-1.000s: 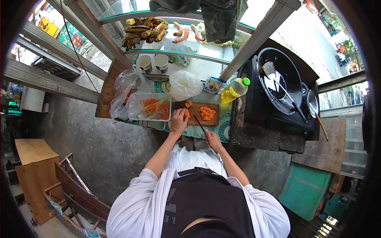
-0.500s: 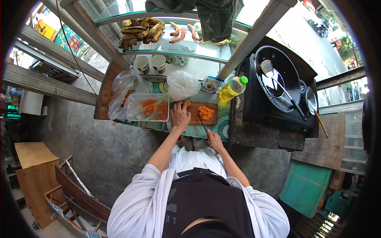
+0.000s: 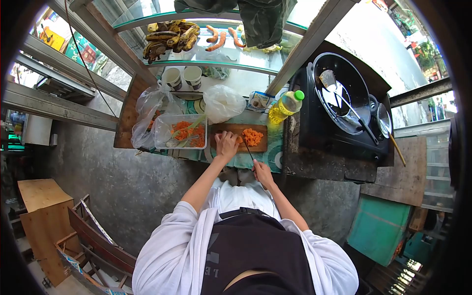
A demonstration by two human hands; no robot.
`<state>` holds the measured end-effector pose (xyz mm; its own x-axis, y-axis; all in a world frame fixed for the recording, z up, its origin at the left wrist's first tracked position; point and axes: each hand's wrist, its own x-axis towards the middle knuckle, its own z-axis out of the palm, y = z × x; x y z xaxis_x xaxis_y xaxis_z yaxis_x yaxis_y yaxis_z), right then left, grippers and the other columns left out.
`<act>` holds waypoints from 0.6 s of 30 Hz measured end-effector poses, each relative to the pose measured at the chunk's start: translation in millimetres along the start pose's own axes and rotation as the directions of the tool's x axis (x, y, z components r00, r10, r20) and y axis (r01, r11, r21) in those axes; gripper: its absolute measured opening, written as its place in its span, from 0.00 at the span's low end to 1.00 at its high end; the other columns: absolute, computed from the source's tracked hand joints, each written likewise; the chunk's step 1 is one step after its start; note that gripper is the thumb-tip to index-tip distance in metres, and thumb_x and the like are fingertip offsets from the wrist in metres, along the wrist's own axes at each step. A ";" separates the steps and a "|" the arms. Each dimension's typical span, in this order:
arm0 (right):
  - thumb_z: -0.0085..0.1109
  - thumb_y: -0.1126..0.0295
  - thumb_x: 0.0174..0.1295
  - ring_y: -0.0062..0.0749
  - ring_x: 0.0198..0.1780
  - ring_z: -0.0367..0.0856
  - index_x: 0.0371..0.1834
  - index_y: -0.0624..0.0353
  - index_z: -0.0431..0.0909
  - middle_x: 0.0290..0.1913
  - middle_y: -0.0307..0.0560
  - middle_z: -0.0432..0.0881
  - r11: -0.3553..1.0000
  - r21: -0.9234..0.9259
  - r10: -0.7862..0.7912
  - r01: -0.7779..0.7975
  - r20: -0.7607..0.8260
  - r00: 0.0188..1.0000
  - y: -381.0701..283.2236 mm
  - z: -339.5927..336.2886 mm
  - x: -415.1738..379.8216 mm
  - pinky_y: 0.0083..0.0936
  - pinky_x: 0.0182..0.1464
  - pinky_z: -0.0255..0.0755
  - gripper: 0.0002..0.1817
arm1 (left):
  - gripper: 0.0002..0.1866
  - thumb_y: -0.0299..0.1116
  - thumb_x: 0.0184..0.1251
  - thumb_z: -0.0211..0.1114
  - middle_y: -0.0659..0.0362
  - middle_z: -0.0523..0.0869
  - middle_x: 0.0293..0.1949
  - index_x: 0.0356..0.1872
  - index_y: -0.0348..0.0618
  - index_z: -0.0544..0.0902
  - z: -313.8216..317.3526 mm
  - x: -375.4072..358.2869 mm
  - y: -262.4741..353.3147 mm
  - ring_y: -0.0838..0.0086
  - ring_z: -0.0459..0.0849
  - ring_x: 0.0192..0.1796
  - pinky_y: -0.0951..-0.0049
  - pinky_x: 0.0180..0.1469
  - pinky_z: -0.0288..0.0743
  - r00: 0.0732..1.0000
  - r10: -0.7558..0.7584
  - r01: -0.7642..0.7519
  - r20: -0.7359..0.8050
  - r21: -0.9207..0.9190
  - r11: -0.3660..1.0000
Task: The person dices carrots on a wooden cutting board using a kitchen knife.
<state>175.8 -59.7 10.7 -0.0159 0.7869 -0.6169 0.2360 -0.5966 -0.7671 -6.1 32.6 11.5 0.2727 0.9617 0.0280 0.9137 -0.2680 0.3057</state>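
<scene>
Since earlier, left hand [image 3: 227, 144] shifted onto the cutting board [image 3: 231, 131], pressing flat; right hand [image 3: 262, 172] grips knife [image 3: 248, 150] beside diced carrot [image 3: 252, 136].

**Around the counter**

A yellow oil bottle [image 3: 284, 106] with a green cap stands just beside the black stove [image 3: 339, 132], which carries a wok [image 3: 344, 96] with a ladle [image 3: 339, 96] in it. Two cups [image 3: 182, 77] stand near a white bag [image 3: 222, 103]. A clear tub [image 3: 181, 132] holds orange pieces. Bananas [image 3: 169, 38] and carrots [image 3: 223, 38] lie on the glass shelf [image 3: 246, 54].
</scene>
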 end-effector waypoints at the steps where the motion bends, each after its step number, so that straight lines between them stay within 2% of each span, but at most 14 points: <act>1: 0.41 0.49 0.67 0.20 0.12 0.63 0.23 0.63 0.70 0.14 0.37 0.66 0.999 -0.033 -0.034 0.034 0.003 0.999 3.3 2.3 2.4 0.21 0.14 0.57 0.26 | 0.19 0.40 0.51 0.67 0.61 0.77 0.41 0.45 0.48 0.79 -0.7 -3.7 2.1 0.69 0.70 0.50 0.58 0.51 0.58 1.000 0.000 0.000 0.000 0.002 1.000; 3: 0.41 0.49 0.67 0.20 0.12 0.63 0.23 0.63 0.70 0.14 0.37 0.66 0.996 -0.064 -0.067 0.067 0.007 0.998 6.4 5.8 3.9 0.21 0.14 0.57 0.26 | 0.22 0.43 0.50 0.68 0.60 0.77 0.40 0.47 0.48 0.79 -1.0 -10.7 6.8 0.69 0.70 0.51 0.58 0.51 0.57 0.995 -0.099 0.099 -0.006 -0.040 0.994; 4: 0.40 0.49 0.67 0.21 0.12 0.63 0.23 0.63 0.69 0.14 0.38 0.66 0.993 -0.084 -0.082 0.081 -0.002 0.997 5.8 7.6 3.5 0.21 0.14 0.57 0.27 | 0.22 0.43 0.50 0.68 0.60 0.77 0.40 0.47 0.48 0.79 -0.9 -12.7 8.1 0.69 0.70 0.51 0.58 0.51 0.57 0.995 -0.100 0.100 -0.006 -0.039 0.994; 6: 0.40 0.49 0.67 0.21 0.12 0.64 0.23 0.63 0.69 0.14 0.38 0.66 0.990 -0.105 -0.098 0.097 -0.009 0.995 2.4 11.3 2.6 0.21 0.14 0.58 0.27 | 0.26 0.47 0.47 0.69 0.60 0.77 0.40 0.48 0.47 0.78 -3.7 -14.8 10.0 0.69 0.70 0.51 0.57 0.51 0.56 0.984 -0.170 0.173 0.056 -0.049 0.984; 13: 0.39 0.48 0.67 0.22 0.13 0.66 0.24 0.62 0.70 0.14 0.38 0.66 0.995 -0.091 -0.027 0.026 -0.007 1.000 -0.1 12.9 2.5 0.21 0.15 0.59 0.27 | 0.26 0.49 0.46 0.69 0.59 0.77 0.40 0.46 0.47 0.79 -6.5 -12.0 -1.7 0.68 0.70 0.51 0.55 0.53 0.56 0.998 -0.022 0.020 0.051 0.036 0.999; 15: 0.39 0.48 0.67 0.22 0.14 0.66 0.24 0.62 0.70 0.14 0.38 0.67 0.997 -0.079 -0.022 0.022 -0.003 1.000 0.0 13.1 3.4 0.21 0.15 0.59 0.27 | 0.24 0.47 0.43 0.70 0.61 0.78 0.38 0.41 0.47 0.80 -2.3 -10.7 -5.7 0.69 0.71 0.49 0.57 0.50 0.55 0.998 0.059 -0.058 -0.014 0.046 0.997; 18: 0.37 0.48 0.68 0.27 0.16 0.69 0.23 0.63 0.70 0.15 0.42 0.69 0.982 -0.174 -0.082 0.078 -0.017 0.997 -5.0 14.0 5.0 0.27 0.19 0.63 0.28 | 0.22 0.47 0.43 0.70 0.61 0.78 0.38 0.40 0.47 0.81 2.3 -14.0 -1.7 0.69 0.71 0.49 0.57 0.50 0.55 0.996 -0.014 0.017 -0.085 0.036 0.999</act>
<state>160.9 -55.0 9.0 -0.0186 0.8356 -0.5490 0.3992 -0.4973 -0.7703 -10.9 19.4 8.4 0.2331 0.9668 0.1045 0.9284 -0.2532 0.2720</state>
